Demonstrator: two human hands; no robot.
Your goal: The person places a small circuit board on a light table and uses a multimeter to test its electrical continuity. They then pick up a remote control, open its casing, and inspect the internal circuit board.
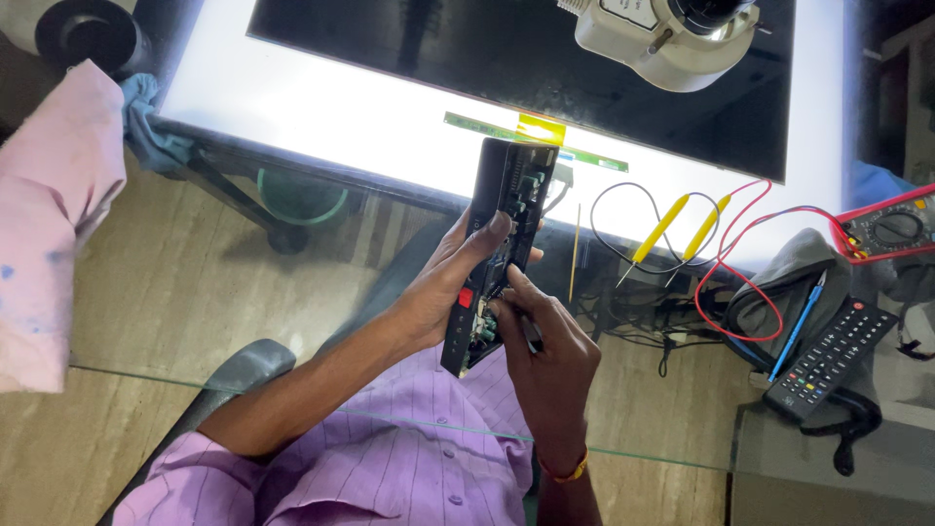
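Two hands on one circuit board (499, 255). My left hand (450, 282) wraps it from the left side, thumb pressed on the component face, fingers curled behind. My right hand (550, 356) pinches a thin dark tool (531, 333) against the board's lower half; I cannot tell what kind of tool. Board is held in the air above my lap, at the near edge of the glass desk (682, 390). Its long axis runs near-upright in view, top end tilted right toward the lit panel (390, 117), bottom end toward my purple shirt (419, 448). Two yellow probes (677, 226) with red and black leads lie right of the board; black remote (830, 358) and red multimeter (891, 226) toward the desk's right edge.
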